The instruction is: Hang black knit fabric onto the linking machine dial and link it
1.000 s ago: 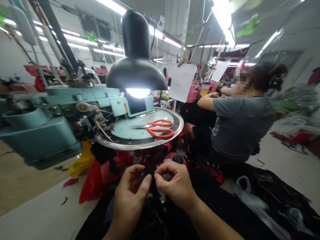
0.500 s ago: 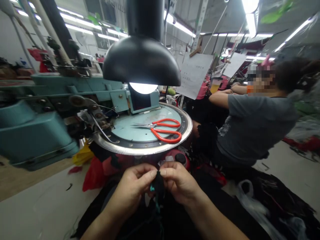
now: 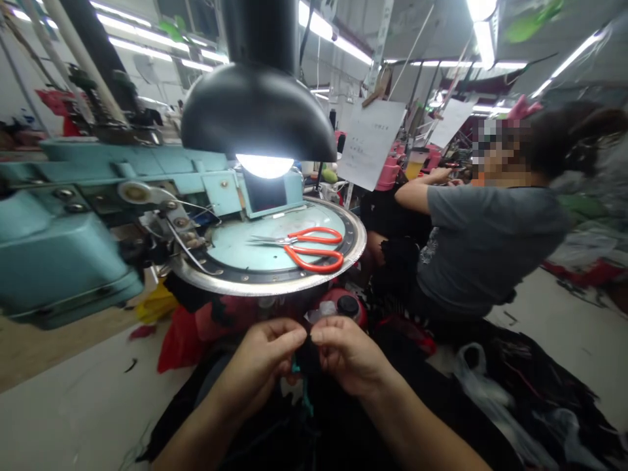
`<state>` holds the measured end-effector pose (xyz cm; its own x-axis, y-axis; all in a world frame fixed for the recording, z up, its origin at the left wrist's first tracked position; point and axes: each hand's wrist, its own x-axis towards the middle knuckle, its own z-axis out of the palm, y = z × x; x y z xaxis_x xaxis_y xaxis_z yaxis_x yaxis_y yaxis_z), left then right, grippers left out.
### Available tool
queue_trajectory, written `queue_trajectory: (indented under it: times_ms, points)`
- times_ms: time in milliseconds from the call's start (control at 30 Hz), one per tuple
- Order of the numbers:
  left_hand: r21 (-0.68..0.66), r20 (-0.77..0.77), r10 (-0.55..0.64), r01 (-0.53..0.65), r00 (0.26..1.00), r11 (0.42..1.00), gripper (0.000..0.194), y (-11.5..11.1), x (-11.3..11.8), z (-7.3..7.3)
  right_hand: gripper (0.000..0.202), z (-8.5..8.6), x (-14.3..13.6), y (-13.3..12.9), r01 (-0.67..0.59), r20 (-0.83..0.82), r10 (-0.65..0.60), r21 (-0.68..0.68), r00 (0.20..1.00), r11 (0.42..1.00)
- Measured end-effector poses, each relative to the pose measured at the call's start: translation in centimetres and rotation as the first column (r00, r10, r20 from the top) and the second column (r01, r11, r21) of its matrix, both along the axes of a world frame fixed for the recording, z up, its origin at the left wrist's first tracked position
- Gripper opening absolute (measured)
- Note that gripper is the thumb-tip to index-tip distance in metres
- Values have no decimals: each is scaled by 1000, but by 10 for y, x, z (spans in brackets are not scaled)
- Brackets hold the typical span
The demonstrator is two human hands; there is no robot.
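Note:
Close together below the round machine dial, my two hands pinch black knitted fabric. My left hand has thumb and forefinger pressed together on its left side. My right hand pinches it from the right, fingers curled. Teal yarn hangs from the fabric beneath the fingertips. The fabric's lower part merges with the dark cloth over my lap, so its outline is hard to make out. Scissors with red handles lie on the dial's pale green plate, apart from both hands.
A black lamp hangs lit over the dial. The green machine body stands at the left. A person in a grey shirt sits at the right. Dark cloth and a clear plastic bag lie at lower right; a red bag is at lower left.
The machine, lamp and scissors sit slightly further left in view, as the camera has turned a little. My hands keep their pinch, with the fabric between them lower and less visible.

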<state>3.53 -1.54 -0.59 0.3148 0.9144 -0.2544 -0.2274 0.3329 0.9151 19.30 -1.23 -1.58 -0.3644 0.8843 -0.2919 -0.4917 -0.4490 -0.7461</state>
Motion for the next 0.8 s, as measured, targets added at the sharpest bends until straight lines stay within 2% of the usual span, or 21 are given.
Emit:
queue_trajectory:
  times_ms: [133, 333, 600, 800]
  points:
    - [0, -48, 17, -17, 999, 1000, 29, -1, 4, 0, 25, -1, 2, -3, 7, 12, -7, 19, 1000, 1000]
    - [6, -28, -2, 2, 1000, 1000, 24, -4, 7, 2, 24, 0, 7, -7, 14, 16, -14, 26, 1000, 1000]
    - [39, 4, -70, 70, 998, 997, 28, -7, 3, -4, 26, -1, 11, -10, 2, 32, -4, 54, 999, 999]
    - [37, 16, -79, 79, 997, 996, 29, -8, 2, -3, 27, 0, 11, -13, -1, 35, 0, 38, 999, 999]
